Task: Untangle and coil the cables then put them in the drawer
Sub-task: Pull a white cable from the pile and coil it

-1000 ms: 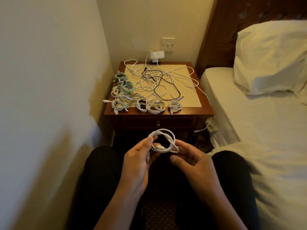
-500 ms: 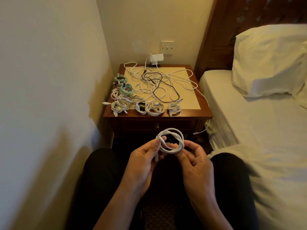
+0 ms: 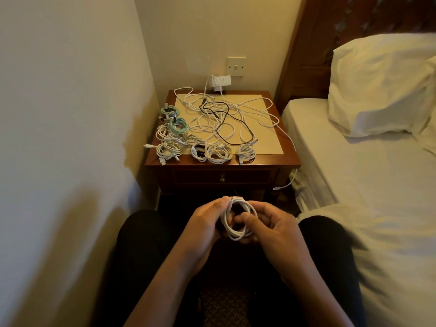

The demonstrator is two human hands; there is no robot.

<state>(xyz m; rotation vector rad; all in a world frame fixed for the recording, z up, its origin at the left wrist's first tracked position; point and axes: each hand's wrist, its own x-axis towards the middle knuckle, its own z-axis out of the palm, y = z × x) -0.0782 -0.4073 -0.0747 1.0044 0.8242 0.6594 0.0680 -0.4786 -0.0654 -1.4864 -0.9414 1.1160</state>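
Nearest the viewer, in front of the nightstand [image 3: 221,162], the left hand [image 3: 205,223] and right hand [image 3: 271,226] close from either side on a white coiled cable [image 3: 238,219], thumb and fingers pinching its loops so that the coil cannot spring open. On the nightstand's front and left edges lie finished coils [image 3: 218,153] (white and teal), apparently set aside for the closed drawer [image 3: 221,177] just below. Behind these, across the top's centre, the tangled cables [image 3: 220,119] await sorting, one white lead trailing off the right edge.
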